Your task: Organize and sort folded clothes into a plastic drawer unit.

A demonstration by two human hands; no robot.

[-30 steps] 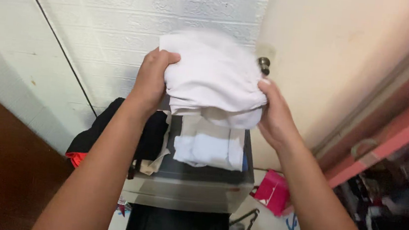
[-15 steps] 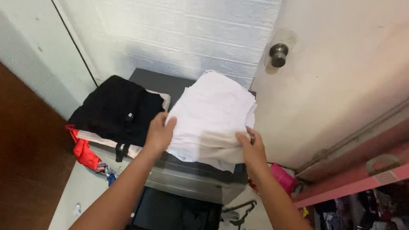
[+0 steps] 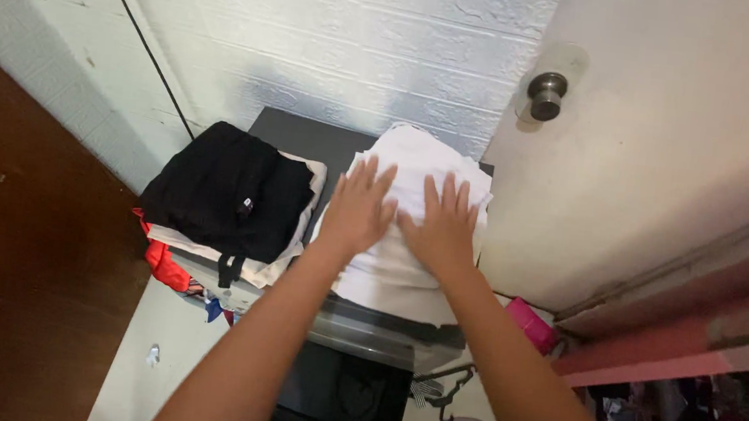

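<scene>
Head view, hands: the left hand (image 3: 358, 211) and the right hand (image 3: 439, 229) are lying flat, side by side, on the stack of folded white cloth (image 3: 415, 164); the grip of each is wide, fingers spread and palm down, closing on nothing.
Head view, why flat: the open palms are pressing over a broad area, which looks meant to be settling the top fold and keeping the stack square.
Head view, white stack: it is sitting on the dark grey flat-topped cabinet (image 3: 295, 131), at the cabinet's right end, close against the cream door (image 3: 675, 130) and below the round metal door knob (image 3: 547, 94).
Head view, dark pile: a folded black garment (image 3: 225, 189) is resting on cream and white folded cloth at the cabinet's left end, just beside the white stack; a small pale label is showing on its front edge, too small to tell more.
Head view, overhang: a red-orange cloth (image 3: 159, 260) is hanging off the cabinet's left edge.
Head view, package: a bright pink flat packet (image 3: 532, 325) is lying on the floor to the cabinet's right.
Head view, floor: a dark wire hanger (image 3: 444, 393) is lying in front of the cabinet.
</scene>
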